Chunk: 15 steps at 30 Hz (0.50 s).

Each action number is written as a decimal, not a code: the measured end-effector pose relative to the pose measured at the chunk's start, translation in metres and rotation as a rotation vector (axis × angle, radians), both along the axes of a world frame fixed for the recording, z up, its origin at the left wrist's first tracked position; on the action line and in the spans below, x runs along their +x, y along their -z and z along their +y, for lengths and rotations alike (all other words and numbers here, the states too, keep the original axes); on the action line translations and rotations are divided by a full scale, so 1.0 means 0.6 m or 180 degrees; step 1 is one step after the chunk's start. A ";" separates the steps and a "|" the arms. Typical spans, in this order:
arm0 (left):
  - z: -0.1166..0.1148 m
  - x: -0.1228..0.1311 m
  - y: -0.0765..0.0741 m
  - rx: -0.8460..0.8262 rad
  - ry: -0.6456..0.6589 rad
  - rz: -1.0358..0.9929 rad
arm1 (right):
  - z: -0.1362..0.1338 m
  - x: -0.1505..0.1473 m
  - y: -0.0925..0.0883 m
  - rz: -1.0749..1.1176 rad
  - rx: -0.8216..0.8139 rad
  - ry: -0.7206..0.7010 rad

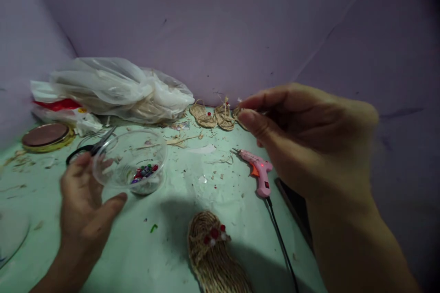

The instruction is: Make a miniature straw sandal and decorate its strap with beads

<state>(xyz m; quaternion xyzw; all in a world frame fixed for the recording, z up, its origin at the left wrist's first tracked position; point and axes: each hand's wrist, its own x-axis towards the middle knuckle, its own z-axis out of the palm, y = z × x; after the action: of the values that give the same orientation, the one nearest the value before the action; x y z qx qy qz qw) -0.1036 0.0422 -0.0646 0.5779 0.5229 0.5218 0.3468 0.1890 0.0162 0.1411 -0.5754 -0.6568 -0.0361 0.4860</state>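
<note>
My left hand [87, 210] is curled at the left side of a clear round plastic tub [129, 139], fingers round its wall and thumb near its front. Red, green and purple beads [145, 173] lie in the tub's bottom. Raised at the right, my right hand [302, 137] has thumb and forefinger pinched together; what sits between them is too small to make out. Below, at the front, lies a woven straw slipper [220, 261] with red and white beads on its strap. A pink glue gun [260, 169] with a lit red light rests left of my right wrist.
Small woven slippers [203, 115] stand along the back wall. Plastic bags [120, 89] fill the back left, beside a round gold-rimmed tin [46, 136]. Black-handled scissors [91, 148] lie behind the tub. Fibre scraps litter the green table; the glue gun's black cord [280, 238] runs forward.
</note>
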 end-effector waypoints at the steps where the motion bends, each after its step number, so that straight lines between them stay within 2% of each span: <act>1: 0.018 0.035 -0.029 0.0073 0.0062 -0.0135 | 0.000 -0.004 -0.009 0.0005 0.0041 -0.0035; 2: 0.028 0.063 -0.051 -0.0003 0.0155 -0.0203 | 0.000 -0.007 -0.018 0.0018 0.0070 -0.0076; 4: 0.034 0.099 -0.072 -0.0060 0.0230 -0.0311 | -0.003 -0.009 -0.031 0.0039 0.0129 -0.0140; 7: 0.027 0.112 -0.068 -0.0134 0.0332 -0.0252 | -0.001 -0.008 -0.037 0.0065 0.0164 -0.0236; 11: 0.028 0.114 -0.061 -0.0239 0.0306 -0.0081 | 0.014 -0.015 -0.024 0.0210 0.0142 -0.0524; 13: 0.028 0.115 -0.061 -0.0130 0.0224 0.0076 | 0.016 -0.019 -0.020 0.0280 0.0052 -0.0607; 15: 0.022 0.113 -0.060 0.0195 0.0125 0.0403 | 0.009 -0.021 -0.017 0.0294 -0.0062 -0.0591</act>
<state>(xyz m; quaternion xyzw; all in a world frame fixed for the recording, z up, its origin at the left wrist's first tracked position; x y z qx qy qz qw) -0.0357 0.0553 -0.0284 0.6303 0.5162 0.4930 0.3054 0.1762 0.0213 0.1516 -0.5178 -0.6845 0.0420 0.5114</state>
